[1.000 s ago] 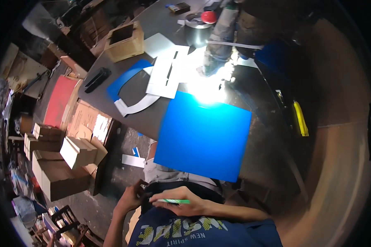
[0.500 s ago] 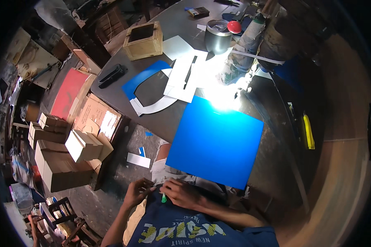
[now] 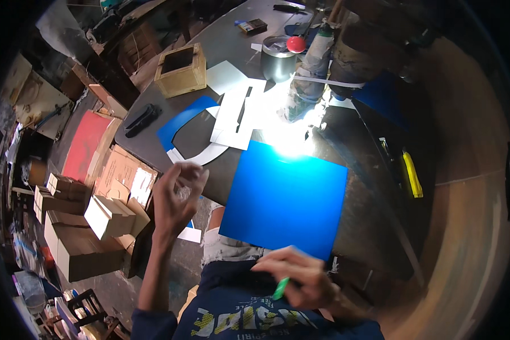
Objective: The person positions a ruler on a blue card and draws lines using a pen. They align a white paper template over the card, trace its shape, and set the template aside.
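Note:
My left hand (image 3: 178,192) is raised beside the table's near left edge. Its fingers are curved and apart, a little blurred, and I make out nothing held in them. Low in front of my dark blue shirt, my right hand (image 3: 303,277) is closed around a slim pen-like tool with a green end (image 3: 280,288); the rest of the tool is hidden by the fingers. A square blue sheet (image 3: 283,204) lies over the table's near edge, its lower corner close to my right hand. Beyond it rest a white slotted card (image 3: 238,116) and a blue-and-white cut-out frame (image 3: 186,122).
A bright light glares beyond the blue sheet. On the table (image 3: 374,226) stand a wooden box (image 3: 181,71), a metal tumbler (image 3: 278,65) and a black stapler-like tool (image 3: 142,120). A yellow-handled tool (image 3: 412,175) lies right. Cardboard boxes (image 3: 85,243) are stacked at left.
My hands have parted from near my waist. The left has risen up and left toward the table edge; the right has moved right with the green-ended tool. The view has shifted slightly.

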Demonstrator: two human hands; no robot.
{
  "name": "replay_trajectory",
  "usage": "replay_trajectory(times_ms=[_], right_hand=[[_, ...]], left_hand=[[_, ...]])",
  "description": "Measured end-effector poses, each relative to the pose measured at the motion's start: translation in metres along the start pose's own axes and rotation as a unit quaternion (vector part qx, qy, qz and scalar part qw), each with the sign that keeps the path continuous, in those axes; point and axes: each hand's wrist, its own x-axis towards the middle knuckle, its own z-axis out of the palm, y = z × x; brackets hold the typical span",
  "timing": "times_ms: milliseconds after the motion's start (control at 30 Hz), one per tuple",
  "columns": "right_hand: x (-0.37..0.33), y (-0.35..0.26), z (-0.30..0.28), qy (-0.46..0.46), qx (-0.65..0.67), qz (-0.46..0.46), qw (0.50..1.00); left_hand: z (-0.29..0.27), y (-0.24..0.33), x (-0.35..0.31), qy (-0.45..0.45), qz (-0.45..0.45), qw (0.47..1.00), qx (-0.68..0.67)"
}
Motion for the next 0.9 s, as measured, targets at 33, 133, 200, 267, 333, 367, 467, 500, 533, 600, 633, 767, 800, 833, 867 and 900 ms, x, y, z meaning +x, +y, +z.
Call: replay_trajectory(times_ms=[33, 133, 200, 267, 333, 367, 467, 500, 533, 600, 633, 767, 800, 833, 867, 900], right_hand=[[-0.006, -0.002, -0.018, 0.042, -0.081, 0.030, 0.995], [-0.021, 0.005, -0.077, 0.232, -0.265, 0.101, 0.930], [-0.048, 0.023, -0.119, 0.313, -0.396, 0.176, 0.845], [-0.088, 0.036, -0.157, 0.300, -0.489, 0.233, 0.785], [-0.117, 0.047, -0.179, 0.297, -0.510, 0.240, 0.771], [-0.125, 0.049, -0.184, 0.277, -0.508, 0.263, 0.772], [-0.132, 0.056, -0.188, 0.262, -0.490, 0.288, 0.780], [-0.129, 0.058, -0.187, 0.271, -0.480, 0.288, 0.783], [-0.124, 0.054, -0.186, 0.296, -0.419, 0.324, 0.795], [-0.142, 0.062, -0.198, 0.332, -0.352, 0.332, 0.810], [-0.156, 0.067, -0.203, 0.363, -0.342, 0.307, 0.811], [-0.185, 0.039, -0.213, 0.435, -0.367, 0.323, 0.756], [-0.190, 0.039, -0.213, 0.467, -0.380, 0.280, 0.748], [-0.211, 0.038, -0.225, 0.434, -0.378, 0.280, 0.769], [-0.207, 0.033, -0.223, 0.423, -0.345, 0.306, 0.780], [-0.196, 0.028, -0.219, 0.411, -0.312, 0.332, 0.790]], left_hand=[[0.009, -0.002, 0.011, 0.024, 0.038, 0.998, 0.046], [0.017, 0.000, 0.018, 0.041, 0.065, 0.995, 0.065], [0.024, 0.000, 0.010, 0.071, 0.090, 0.990, 0.086], [0.026, 0.007, 0.001, -0.006, 0.130, 0.985, 0.117], [0.032, 0.006, 0.002, -0.050, 0.158, 0.980, 0.112], [0.031, 0.004, 0.004, -0.087, 0.192, 0.967, 0.146], [0.027, 0.004, 0.011, -0.162, 0.217, 0.941, 0.205], [0.026, 0.004, 0.016, -0.198, 0.212, 0.930, 0.225], [0.024, 0.002, 0.023, -0.229, 0.237, 0.913, 0.239], [0.019, 0.003, 0.036, -0.251, 0.264, 0.896, 0.255], [0.017, 0.002, 0.042, -0.270, 0.299, 0.877, 0.262], [0.029, -0.004, 0.045, -0.313, 0.273, 0.867, 0.275], [0.030, -0.008, 0.046, -0.306, 0.313, 0.855, 0.278], [0.032, -0.010, 0.045, -0.310, 0.315, 0.854, 0.274], [0.036, -0.009, 0.040, -0.312, 0.310, 0.862, 0.253], [0.041, -0.009, 0.034, -0.314, 0.306, 0.869, 0.232]])
